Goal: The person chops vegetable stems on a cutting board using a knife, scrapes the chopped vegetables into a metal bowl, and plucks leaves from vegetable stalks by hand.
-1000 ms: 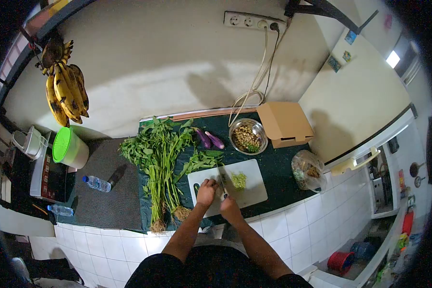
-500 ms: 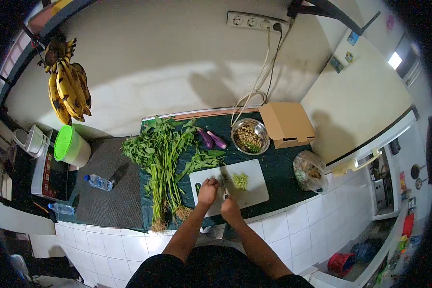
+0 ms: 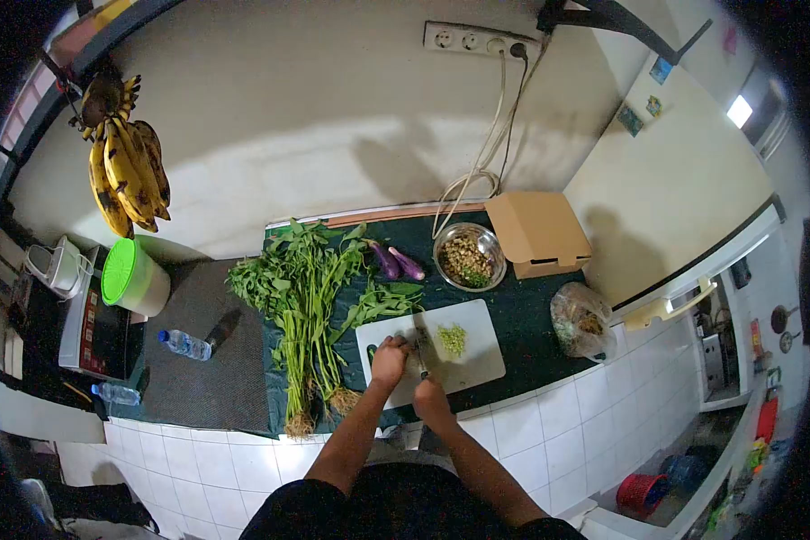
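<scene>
Presently we count one knife, one white board, one chopped heap and two eggplants. Our right hand clasps the knife's handle; over the board, the blade lies just right of our left hand, whose bent fingers' hold we cannot tell.

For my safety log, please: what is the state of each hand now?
Left hand: over the white rectangular cutting board; its grip cannot be told.
Right hand: closed, holding the slim metal-bladed knife.
</scene>
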